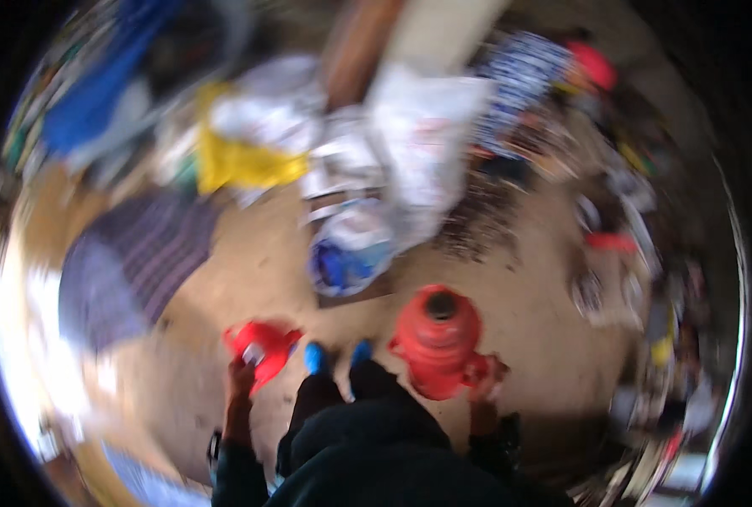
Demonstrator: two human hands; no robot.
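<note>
My left hand [241,373] is closed on the rim of a red plastic piece [272,348] with small lugs at its sides, held low at my left. What it is exactly, the blur does not show. At my right, my right hand [487,382] grips the side handle of a larger red ribbed vessel [437,345]. This vessel is round, has a handle on each side and shows a dark round spot on top. Both red things are apart, one on either side of my legs.
Ahead lie white sacks [422,139] and a clear bag with blue contents [351,258]. A yellow bag [241,165] and a dark striped cloth [152,253] are at the left. Dark scattered bits [477,221] cover the brown floor [249,228] beside the sacks. Clutter lines the right side.
</note>
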